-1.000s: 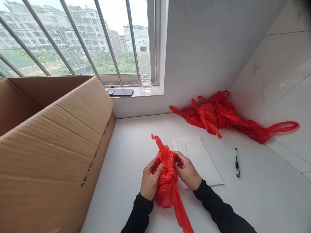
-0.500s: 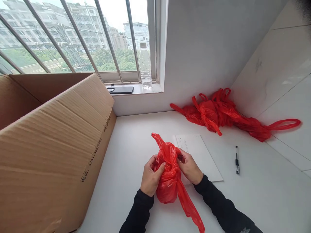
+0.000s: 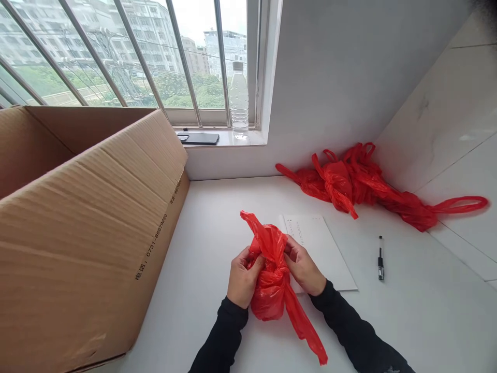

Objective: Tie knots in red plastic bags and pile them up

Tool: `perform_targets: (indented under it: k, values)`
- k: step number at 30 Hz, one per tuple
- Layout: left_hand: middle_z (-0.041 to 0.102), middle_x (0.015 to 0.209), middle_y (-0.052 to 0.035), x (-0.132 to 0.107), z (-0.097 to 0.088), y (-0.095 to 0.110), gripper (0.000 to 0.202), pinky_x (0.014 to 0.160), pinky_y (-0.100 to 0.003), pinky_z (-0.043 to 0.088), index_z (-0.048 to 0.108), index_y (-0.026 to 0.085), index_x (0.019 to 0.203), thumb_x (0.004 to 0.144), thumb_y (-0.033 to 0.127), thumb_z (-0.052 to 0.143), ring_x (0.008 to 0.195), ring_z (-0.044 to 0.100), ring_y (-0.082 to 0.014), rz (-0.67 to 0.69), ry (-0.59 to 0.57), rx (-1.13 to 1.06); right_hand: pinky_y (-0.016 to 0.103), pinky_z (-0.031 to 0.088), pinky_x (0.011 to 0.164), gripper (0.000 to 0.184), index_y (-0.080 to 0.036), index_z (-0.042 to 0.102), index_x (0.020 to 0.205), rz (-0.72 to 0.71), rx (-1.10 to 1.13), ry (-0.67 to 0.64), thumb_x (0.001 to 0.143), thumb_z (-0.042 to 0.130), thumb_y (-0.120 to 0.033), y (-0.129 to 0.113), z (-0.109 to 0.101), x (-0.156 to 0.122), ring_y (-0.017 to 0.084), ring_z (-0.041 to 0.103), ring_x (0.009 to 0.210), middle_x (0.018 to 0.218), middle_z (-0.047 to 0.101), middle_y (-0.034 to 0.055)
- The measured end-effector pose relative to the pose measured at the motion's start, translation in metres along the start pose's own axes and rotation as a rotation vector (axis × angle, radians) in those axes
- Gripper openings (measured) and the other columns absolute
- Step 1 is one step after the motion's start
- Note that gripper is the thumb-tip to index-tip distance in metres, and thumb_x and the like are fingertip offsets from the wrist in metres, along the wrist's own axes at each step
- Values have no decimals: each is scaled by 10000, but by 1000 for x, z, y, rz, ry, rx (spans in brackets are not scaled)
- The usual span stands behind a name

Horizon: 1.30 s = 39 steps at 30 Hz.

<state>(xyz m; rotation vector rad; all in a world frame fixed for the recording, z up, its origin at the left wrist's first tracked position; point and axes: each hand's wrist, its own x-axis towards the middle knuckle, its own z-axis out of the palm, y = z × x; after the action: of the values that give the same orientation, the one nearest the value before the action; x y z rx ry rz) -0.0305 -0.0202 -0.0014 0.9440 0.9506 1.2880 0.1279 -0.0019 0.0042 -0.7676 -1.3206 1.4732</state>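
I hold a knotted red plastic bag (image 3: 272,290) over the white table (image 3: 217,228), low in the middle of the view. My left hand (image 3: 243,282) grips its left side with the fingers curled into the plastic. My right hand (image 3: 305,269) pinches the knot from the right. One loose end of the bag sticks up above my hands and another trails down toward my right sleeve.
A large open cardboard box (image 3: 77,223) fills the left. A sheet of paper (image 3: 322,248) lies just past my right hand, a black pen (image 3: 380,259) to its right. Several more red bags (image 3: 361,181) are heaped by the right wall. A water bottle (image 3: 239,101) and a phone (image 3: 200,138) rest on the windowsill.
The lower tail of the bag has swung right and the bundle sits tighter under the knot. Both hands stay on the bag; the view has shifted slightly.
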Motion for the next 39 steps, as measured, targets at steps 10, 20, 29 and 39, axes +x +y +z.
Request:
perform_targets:
  k: [10,20,29,39]
  values:
    - [706,1038,-76,0,-8,3,348,797,-307,484,659,190,1136,814,318,694,947,627,-240,-63,-135,-12,344,513,836,273,-231,655,1104,16,148,182,907,630,-418,6,-4,0,216,655,915,1057,702,59]
    - [693,1021,-66,0,-6,3,304,805,-315,485,637,179,1062,758,181,632,882,627,-213,-20,-38,-50,388,473,971,471,-260,487,1305,75,-36,78,885,661,-382,-14,7,-5,234,602,1089,1195,631,65]
    - [672,941,-28,1,-1,2,307,718,-279,470,619,189,1059,753,196,627,801,584,-181,-16,-40,47,288,500,742,281,-241,552,1139,9,101,164,877,648,-274,-10,3,-4,173,617,803,917,660,14]
    - [708,865,6,6,-11,2,338,684,-261,499,617,196,974,688,259,786,701,652,-151,-58,217,-297,391,499,908,555,-280,392,1400,166,55,-15,909,628,-385,-1,-7,-3,212,618,1023,1117,650,70]
